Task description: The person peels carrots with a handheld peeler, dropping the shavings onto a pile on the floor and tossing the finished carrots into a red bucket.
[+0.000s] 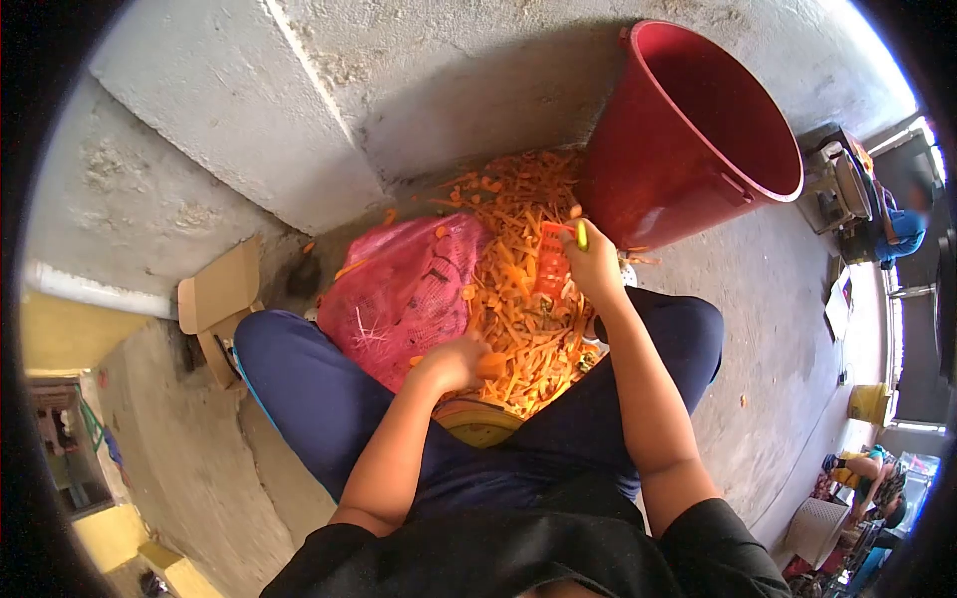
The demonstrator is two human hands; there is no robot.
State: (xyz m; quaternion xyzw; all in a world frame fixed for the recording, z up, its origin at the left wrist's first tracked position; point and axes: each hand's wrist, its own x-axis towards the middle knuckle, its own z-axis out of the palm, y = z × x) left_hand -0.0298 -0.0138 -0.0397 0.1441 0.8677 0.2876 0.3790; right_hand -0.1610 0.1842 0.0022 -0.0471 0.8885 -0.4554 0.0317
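Note:
My left hand (455, 365) is closed around an orange carrot piece (489, 366), low over a heap of carrot peelings (523, 339). My right hand (594, 257) grips a small green-handled tool (582, 235); its working end is too small to make out. Just left of that hand is a slotted red-orange plastic item (552, 261) among the peelings, its lower part partly covered. A pink mesh sack (404, 299), filled and bulging, lies beside my left hand. Between my legs shows the rim of a yellow container (480, 429).
A tall red bin (648, 149) stands against the wall, right of the peelings. An opened cardboard box (221, 289) is by my left knee. At far right are a person in blue (903, 235), a bending person (877, 478) and a pale basket (815, 530).

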